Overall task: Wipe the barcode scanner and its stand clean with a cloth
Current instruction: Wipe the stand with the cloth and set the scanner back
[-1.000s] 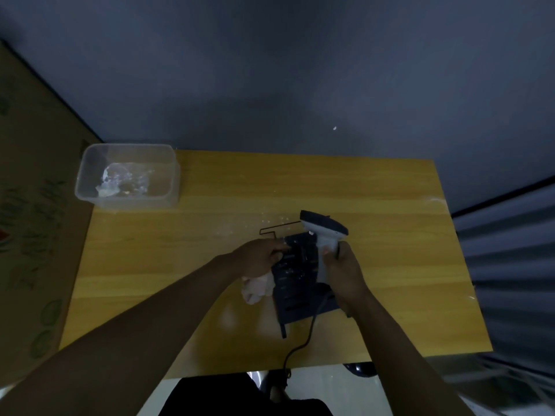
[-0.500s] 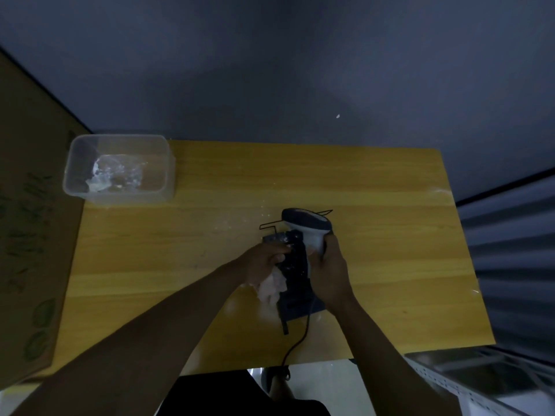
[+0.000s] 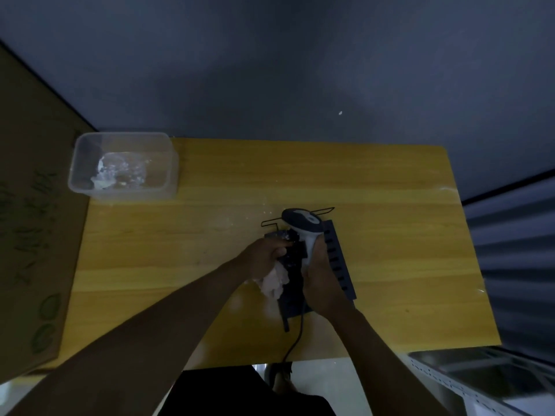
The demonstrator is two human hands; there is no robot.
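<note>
The barcode scanner point(image 3: 301, 222), white with a dark head, rests over its dark slotted stand point(image 3: 339, 259) in the middle of the wooden table point(image 3: 210, 241). My right hand point(image 3: 322, 276) is closed around the scanner's handle. My left hand point(image 3: 265, 255) grips a crumpled white cloth point(image 3: 273, 282) and presses it against the left side of the stand. A black cable point(image 3: 295, 340) runs from the scanner toward me and off the near table edge. A thin wire frame point(image 3: 270, 222) shows behind the scanner head.
A clear plastic tub point(image 3: 168, 157) with crumpled white material inside sits at the table's far left corner. A cardboard box point(image 3: 30, 235) stands along the left side. A dark wall lies behind the table, and slatted metal shelving point(image 3: 510, 265) is at the right.
The scanner head has shifted left and then tilted back over the stand, uncovering the stand's slotted right side. My left hand with the cloth stays on the stand's left part.
</note>
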